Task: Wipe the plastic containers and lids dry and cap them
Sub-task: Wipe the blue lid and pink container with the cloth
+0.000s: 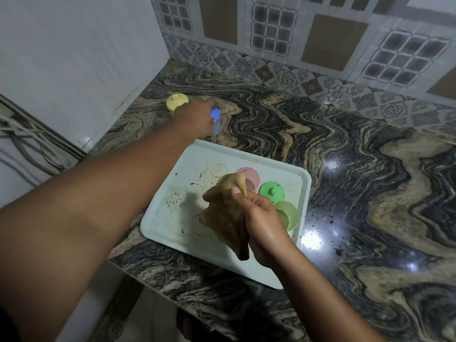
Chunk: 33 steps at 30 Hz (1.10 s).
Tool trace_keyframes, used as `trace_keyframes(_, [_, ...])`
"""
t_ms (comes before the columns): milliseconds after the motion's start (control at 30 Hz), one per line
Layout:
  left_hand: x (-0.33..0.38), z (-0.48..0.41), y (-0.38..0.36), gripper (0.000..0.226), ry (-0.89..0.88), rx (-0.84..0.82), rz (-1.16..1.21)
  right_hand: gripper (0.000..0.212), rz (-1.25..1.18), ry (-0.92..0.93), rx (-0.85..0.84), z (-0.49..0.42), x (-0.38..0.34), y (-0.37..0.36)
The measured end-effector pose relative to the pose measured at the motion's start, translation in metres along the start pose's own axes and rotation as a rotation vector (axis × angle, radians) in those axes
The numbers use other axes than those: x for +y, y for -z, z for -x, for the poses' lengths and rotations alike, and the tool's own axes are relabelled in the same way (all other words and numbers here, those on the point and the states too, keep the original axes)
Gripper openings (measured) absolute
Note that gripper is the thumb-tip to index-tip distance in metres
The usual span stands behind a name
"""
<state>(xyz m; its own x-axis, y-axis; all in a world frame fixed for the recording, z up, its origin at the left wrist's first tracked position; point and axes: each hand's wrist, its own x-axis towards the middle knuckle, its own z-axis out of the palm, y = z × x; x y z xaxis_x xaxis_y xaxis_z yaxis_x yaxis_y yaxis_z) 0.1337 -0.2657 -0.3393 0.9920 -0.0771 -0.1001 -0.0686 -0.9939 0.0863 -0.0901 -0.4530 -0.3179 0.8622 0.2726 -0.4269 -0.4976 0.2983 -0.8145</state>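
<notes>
My left hand (197, 117) reaches to the far left of the counter and grips a blue capped container (216, 122), which stands on the counter beside a yellow capped container (175, 102). Over the white tray (172, 225) my right hand (261, 218) is closed on a crumpled tan cloth (225, 213). A pink container (250, 177), partly behind the cloth, sits on the tray's right side. Next to it lie a green lid (272, 192) with a knob and a pale green container (288, 214).
The tray carries brown stains and ring marks on its left half. The dark swirled granite counter (345, 169) meets a tiled wall at the back and a white wall on the left. The counter's front edge runs below the tray. Cables hang at the far left.
</notes>
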Motion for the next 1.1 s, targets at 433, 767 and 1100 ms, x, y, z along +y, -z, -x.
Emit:
trace_keyframes(433, [0.017, 0.071, 0.030, 0.030, -0.195, 0.365, 0.395, 0.037, -0.046, 0.055, 0.012, 0.017, -0.017, 0.016])
trace_keyframes(767, [0.049, 0.127, -0.026, 0.032, -0.286, -0.303, 0.284, 0.040, -0.009, 0.009, 0.109, 0.035, -0.010, 0.036])
trace_keyframes(1100, [0.035, 0.164, -0.019, 0.009, -0.024, -0.038, 0.743, 0.033, 0.593, 0.564, 0.205, 0.041, -0.011, 0.040])
